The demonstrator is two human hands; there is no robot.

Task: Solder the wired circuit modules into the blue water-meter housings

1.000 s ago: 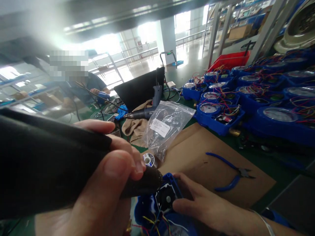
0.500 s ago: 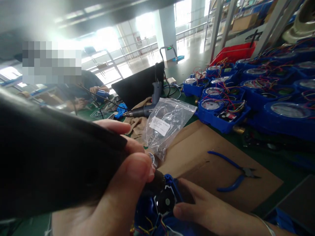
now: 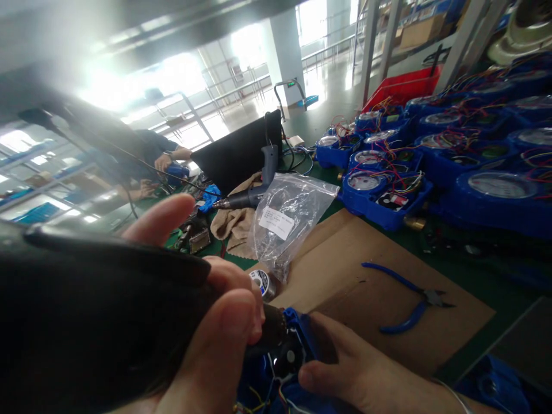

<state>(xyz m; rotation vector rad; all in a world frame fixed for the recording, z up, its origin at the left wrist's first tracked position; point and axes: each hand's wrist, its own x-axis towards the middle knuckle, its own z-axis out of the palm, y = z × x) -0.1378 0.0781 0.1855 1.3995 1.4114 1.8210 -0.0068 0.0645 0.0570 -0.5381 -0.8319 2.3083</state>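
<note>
My left hand [image 3: 224, 322] wraps around a thick black electric screwdriver [image 3: 99, 310], which fills the lower left close to the camera. Its index finger is raised off the body. The dark nose of the tool reaches a blue meter housing [image 3: 297, 325] at the bottom centre; the tip itself is hidden. Inside the housing are a round black part [image 3: 290, 357] and yellow, red and white wires. My right hand [image 3: 340, 362] grips the housing's right side, thumb on the near side, fingers partly hidden behind it.
Blue-handled cutters [image 3: 414, 296] lie on a cardboard sheet [image 3: 345, 259]. Behind are a solder spool [image 3: 262, 284], a labelled plastic bag [image 3: 293, 213], a heat gun [image 3: 250, 195] on a cloth and several wired blue meters [image 3: 383, 198]. A co-worker's hand [image 3: 164, 161] works at far left.
My left index finger has lifted away from the screwdriver. The screwdriver's rear sits a little lower, showing more of the solder spool and bench. My right hand stays on the housing.
</note>
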